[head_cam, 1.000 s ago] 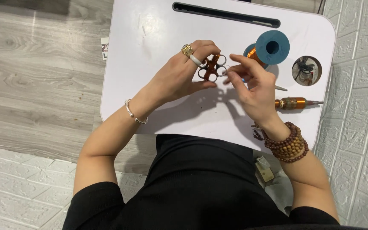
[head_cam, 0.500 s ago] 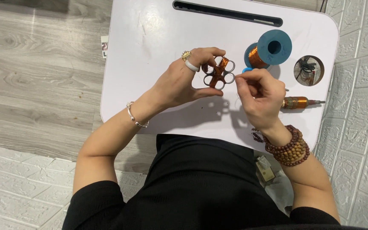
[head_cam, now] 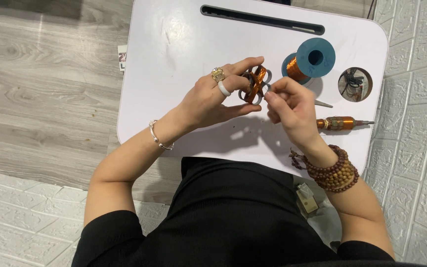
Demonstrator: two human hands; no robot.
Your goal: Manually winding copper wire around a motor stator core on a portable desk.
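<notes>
My left hand [head_cam: 213,99] holds a small flower-shaped frame of white rings [head_cam: 254,85] wrapped with copper-coloured wire, above the white lap table [head_cam: 174,49]. My right hand [head_cam: 290,106] pinches at the frame's right edge with thumb and forefinger closed, apparently on the thin wire, which is too fine to see. Behind the hands lies a blue spool of copper wire [head_cam: 308,61] on its side. A ring and a bracelet are on my left hand, wooden bead bracelets on my right wrist.
A copper-wound tool with a metal tip [head_cam: 342,122] lies right of my right hand. A round cup hole [head_cam: 355,84] in the table holds dark items. A long dark slot [head_cam: 263,19] runs along the far edge. A white brick-pattern wall is at right.
My left hand has turned the frame, which now shows more copper winding across its middle. My right hand has shifted closer to the frame's right edge, fingers pinched.
</notes>
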